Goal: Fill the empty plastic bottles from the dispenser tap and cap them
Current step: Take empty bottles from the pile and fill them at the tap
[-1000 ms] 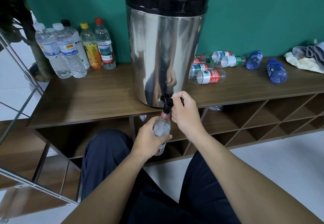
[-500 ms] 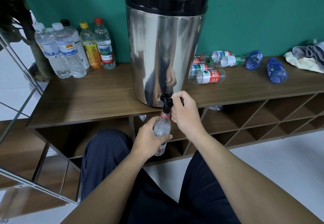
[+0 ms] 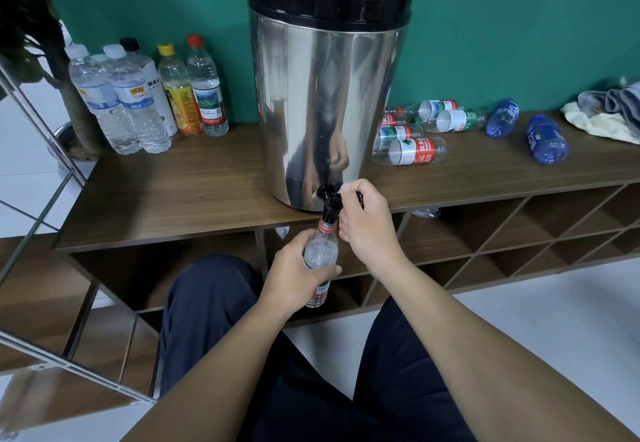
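Far left of the hands, a bunch of capped bottles (image 3: pixel 138 95) stands up, some hiding others. The left hand (image 3: pixel 298 273) wraps around a clear bottle (image 3: pixel 320 254), covering its middle. Its open top sits right under the black tap (image 3: pixel 330 199) of the big shiny dispenser (image 3: pixel 322 95). The right hand (image 3: pixel 367 223) is curled around the tap handle, hiding most of it. Right of the hands, empty bottles (image 3: pixel 412 150) lie down.

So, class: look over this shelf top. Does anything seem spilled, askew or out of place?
No spill shows. The oddity is the clear bottles and two blue bottles lying on their sides right of the steel dispenser, while the capped bottles on its left stand upright. A crumpled cloth sits at the far right.
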